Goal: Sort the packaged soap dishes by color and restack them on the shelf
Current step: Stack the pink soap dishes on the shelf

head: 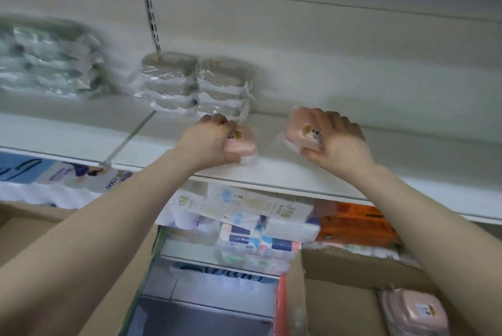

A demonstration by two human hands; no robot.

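Both hands were up at the white shelf [339, 172]. Left hand [210, 143] gripped a pink dish [241, 143] lying flat on the shelf near its front edge, label sticker up, long axis roughly along the shelf. Right hand [336, 143] clutched a second pink dish [301, 132] tipped up on its side, labelled face toward me, long axis slanting down to the right; I couldn't tell whether it touched the shelf. Both were wrapped in clear film. Behind the left hand stood two touching stacks of grey dishes [195, 86], film-wrapped. Another pink dish [413, 314] lay in a cardboard box [347, 267] at lower right.
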